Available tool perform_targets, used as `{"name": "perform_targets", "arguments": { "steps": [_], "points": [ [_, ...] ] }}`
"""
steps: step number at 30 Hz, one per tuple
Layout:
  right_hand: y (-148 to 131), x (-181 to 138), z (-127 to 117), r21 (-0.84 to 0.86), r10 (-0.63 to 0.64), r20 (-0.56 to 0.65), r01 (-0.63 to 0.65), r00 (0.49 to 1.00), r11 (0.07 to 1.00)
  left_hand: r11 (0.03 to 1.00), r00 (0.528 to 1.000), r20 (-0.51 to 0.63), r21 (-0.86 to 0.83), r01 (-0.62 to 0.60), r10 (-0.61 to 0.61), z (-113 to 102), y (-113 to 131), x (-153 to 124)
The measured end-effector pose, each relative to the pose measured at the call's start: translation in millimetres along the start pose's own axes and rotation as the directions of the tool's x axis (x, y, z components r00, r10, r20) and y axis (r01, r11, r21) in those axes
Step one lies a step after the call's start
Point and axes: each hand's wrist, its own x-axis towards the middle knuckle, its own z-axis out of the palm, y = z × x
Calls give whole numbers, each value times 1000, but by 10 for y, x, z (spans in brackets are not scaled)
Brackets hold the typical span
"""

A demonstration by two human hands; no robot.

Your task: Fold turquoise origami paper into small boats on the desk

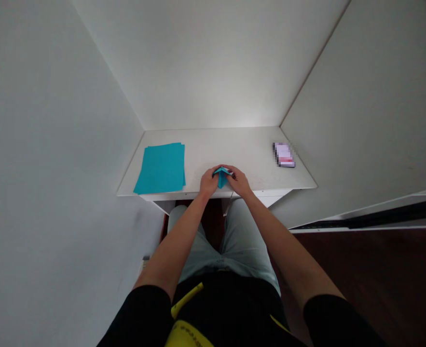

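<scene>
A small folded blue paper is held up between my hands at the front edge of the white desk. My left hand grips its left side, fingers curled around the fold. On the other side my right hand pinches the right part of the same paper. The paper has a raised peak at the top and a pointed lower end. Parts of it are covered by my fingers. A stack of flat blue paper sheets lies to the left of my hands, its edges slightly uneven.
A blurred phone-like object rests at the right end of the white desk. Walls close in the desk at the back and both sides. My legs are under the desk's front edge.
</scene>
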Motion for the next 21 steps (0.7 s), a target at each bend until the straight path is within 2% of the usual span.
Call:
{"name": "perform_targets", "arguments": {
  "steps": [6,11,16,21],
  "points": [
    [70,18,5,181,74,20,-77,997,981,968,985,122,-207,142,-119,-50,8,10],
    [127,59,-2,294,133,-21,-121,991,948,935,953,298,-321,150,-50,-152,-1,-21],
    [103,43,-60,298,134,68,-148,989,943,874,948,260,-397,280,-186,-166,-19,0],
    [45,45,-118,380,118,107,-150,987,913,883,949,231,-367,291,-216,-155,-31,30]
  ]
}}
